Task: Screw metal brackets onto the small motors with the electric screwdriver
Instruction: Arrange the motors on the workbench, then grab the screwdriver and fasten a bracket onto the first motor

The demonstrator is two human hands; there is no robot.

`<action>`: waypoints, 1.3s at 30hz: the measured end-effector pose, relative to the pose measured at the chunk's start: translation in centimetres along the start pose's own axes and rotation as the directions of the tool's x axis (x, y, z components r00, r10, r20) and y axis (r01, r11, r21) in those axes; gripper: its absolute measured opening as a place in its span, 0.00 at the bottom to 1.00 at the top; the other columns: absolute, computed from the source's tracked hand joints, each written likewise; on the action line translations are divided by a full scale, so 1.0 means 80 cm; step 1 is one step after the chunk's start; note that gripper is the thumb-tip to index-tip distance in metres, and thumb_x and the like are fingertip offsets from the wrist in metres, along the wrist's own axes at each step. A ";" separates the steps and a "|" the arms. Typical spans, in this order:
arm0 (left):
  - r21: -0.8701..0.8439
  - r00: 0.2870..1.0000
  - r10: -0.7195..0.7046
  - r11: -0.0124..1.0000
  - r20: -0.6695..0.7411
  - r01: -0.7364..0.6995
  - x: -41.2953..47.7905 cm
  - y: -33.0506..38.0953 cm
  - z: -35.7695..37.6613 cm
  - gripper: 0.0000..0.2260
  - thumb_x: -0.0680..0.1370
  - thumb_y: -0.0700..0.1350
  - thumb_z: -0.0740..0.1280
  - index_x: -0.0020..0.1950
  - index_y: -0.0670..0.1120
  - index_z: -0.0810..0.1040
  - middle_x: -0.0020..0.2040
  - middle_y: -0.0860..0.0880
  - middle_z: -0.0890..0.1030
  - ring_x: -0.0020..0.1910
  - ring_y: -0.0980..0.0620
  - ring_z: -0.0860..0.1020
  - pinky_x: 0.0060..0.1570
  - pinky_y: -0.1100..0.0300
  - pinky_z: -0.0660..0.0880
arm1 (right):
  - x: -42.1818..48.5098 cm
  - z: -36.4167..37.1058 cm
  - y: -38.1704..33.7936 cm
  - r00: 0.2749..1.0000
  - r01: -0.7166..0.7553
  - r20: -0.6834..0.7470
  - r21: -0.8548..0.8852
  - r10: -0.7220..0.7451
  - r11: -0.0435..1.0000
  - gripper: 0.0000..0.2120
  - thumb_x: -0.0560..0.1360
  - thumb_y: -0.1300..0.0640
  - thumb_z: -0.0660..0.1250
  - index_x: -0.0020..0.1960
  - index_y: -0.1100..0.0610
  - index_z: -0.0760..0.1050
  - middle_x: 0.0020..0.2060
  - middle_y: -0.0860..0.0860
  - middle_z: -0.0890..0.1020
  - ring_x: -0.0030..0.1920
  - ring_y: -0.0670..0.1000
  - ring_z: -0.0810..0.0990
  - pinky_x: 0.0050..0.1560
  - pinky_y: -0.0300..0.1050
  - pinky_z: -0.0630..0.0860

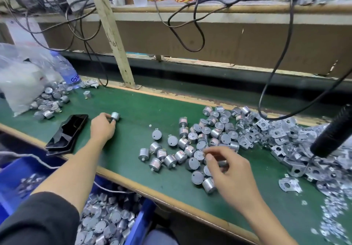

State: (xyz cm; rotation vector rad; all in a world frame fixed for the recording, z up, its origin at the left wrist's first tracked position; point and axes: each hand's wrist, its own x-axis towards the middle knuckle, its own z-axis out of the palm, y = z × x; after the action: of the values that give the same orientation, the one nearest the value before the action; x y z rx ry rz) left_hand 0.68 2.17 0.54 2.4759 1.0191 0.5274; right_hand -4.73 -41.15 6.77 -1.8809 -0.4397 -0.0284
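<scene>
My left hand (102, 126) pinches one small silver motor (115, 116) against the green bench mat, left of centre. My right hand (228, 172) hovers with curled fingers over a pile of loose motors (182, 143) in the middle; whether it holds one is hidden by its fingers. A heap of metal brackets (282, 140) lies at the right. The black electric screwdriver (333, 132) hangs on its cable above the brackets, untouched by either hand.
A black phone (68, 130) lies near the front edge at left. A plastic bag and water bottle (64, 69) sit with more motors (51, 100) at far left. Blue bins (141, 223) of motors stand below the bench. A wooden post (114, 41) rises behind.
</scene>
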 end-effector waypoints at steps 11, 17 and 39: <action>-0.165 0.944 0.277 0.954 0.178 -0.248 -0.069 0.088 0.034 0.20 0.78 0.44 0.66 0.70 0.43 0.74 0.64 0.44 0.79 0.61 0.44 0.78 0.66 0.53 0.70 | 0.018 -0.083 0.029 0.960 0.094 -0.259 -0.070 -0.109 0.993 0.11 0.79 0.60 0.69 0.47 0.44 0.81 0.42 0.39 0.84 0.40 0.48 0.81 0.38 0.39 0.76; -0.034 0.982 0.185 0.982 0.041 -0.184 -0.141 0.110 0.030 0.17 0.79 0.59 0.62 0.59 0.51 0.80 0.57 0.47 0.81 0.58 0.42 0.76 0.56 0.48 0.71 | 0.003 -0.130 0.049 0.783 0.212 -0.509 -0.320 -0.356 0.923 0.06 0.79 0.62 0.67 0.53 0.54 0.80 0.46 0.49 0.81 0.46 0.45 0.79 0.47 0.35 0.74; -0.117 0.949 0.314 0.943 0.004 -0.311 -0.367 0.179 0.072 0.32 0.72 0.67 0.58 0.67 0.46 0.74 0.75 0.38 0.61 0.71 0.36 0.59 0.69 0.43 0.60 | 0.062 -0.227 0.089 0.967 0.148 -0.252 0.466 -0.030 0.872 0.38 0.68 0.18 0.55 0.50 0.52 0.77 0.29 0.50 0.75 0.28 0.52 0.73 0.32 0.44 0.73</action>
State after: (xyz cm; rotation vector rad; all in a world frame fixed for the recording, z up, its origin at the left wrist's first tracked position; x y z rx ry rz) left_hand -7.72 -29.72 -2.62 2.5443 0.5679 0.6337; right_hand 5.62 -58.41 7.88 -1.3416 -0.3301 -0.1886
